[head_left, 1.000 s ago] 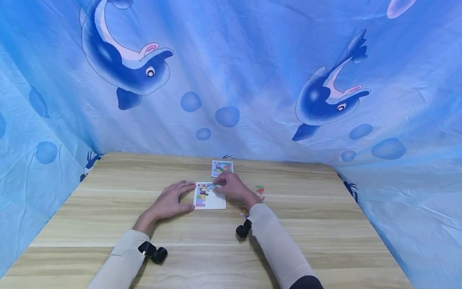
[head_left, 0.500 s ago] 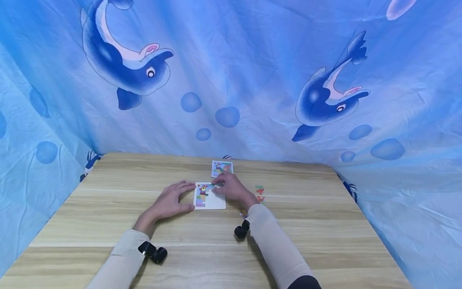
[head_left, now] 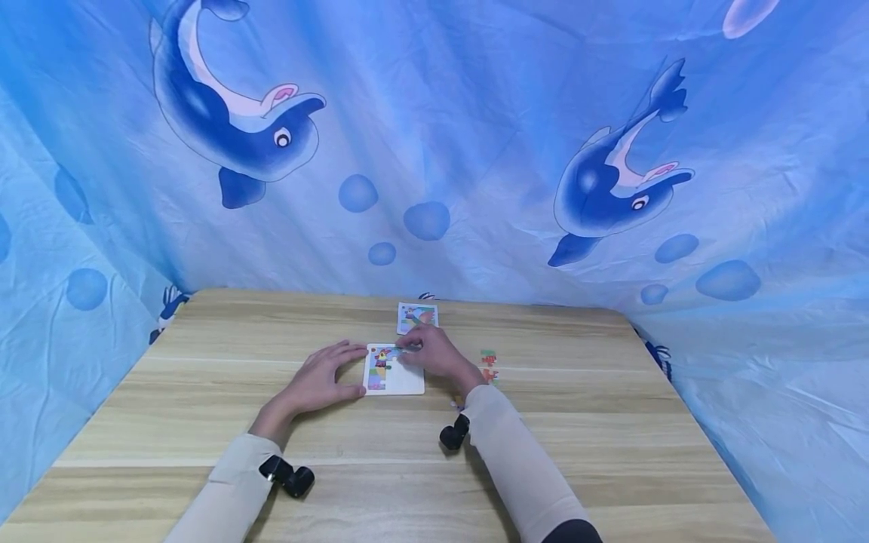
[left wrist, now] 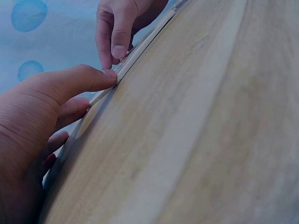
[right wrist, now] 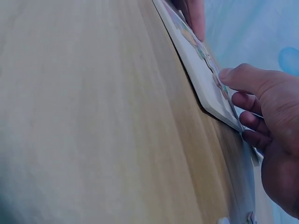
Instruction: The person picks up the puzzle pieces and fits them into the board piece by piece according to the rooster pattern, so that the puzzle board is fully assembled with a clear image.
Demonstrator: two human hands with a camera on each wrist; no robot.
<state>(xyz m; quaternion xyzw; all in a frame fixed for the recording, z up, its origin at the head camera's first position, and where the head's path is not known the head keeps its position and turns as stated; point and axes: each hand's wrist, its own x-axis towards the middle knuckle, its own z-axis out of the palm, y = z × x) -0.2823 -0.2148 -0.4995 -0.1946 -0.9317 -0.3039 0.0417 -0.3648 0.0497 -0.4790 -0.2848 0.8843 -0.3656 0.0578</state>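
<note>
A white jigsaw board [head_left: 409,381] lies flat on the table in the head view, its bare part at the lower right. Joined colourful pieces [head_left: 377,371] fill its left side and run along the top. My left hand [head_left: 317,382] holds the board's left side, thumb at the near corner and index finger at the far one. Over the board's upper right, my right hand [head_left: 437,353] pinches a small jigsaw piece [head_left: 399,348], mostly covered by the fingers. The right wrist view has the right thumb [right wrist: 238,77] low over the row of pieces.
Behind the board lies a smaller picture card [head_left: 416,311], partly covered by the right hand. Loose red and green pieces [head_left: 489,358] lie right of the hand, and others [head_left: 458,403] sit by the right wrist. A blue dolphin-print curtain [head_left: 434,113] hangs behind the table.
My right hand has shifted slightly left along the board's top, and its forearm uncovers more of the loose red pieces. The left hand stays put on the board.
</note>
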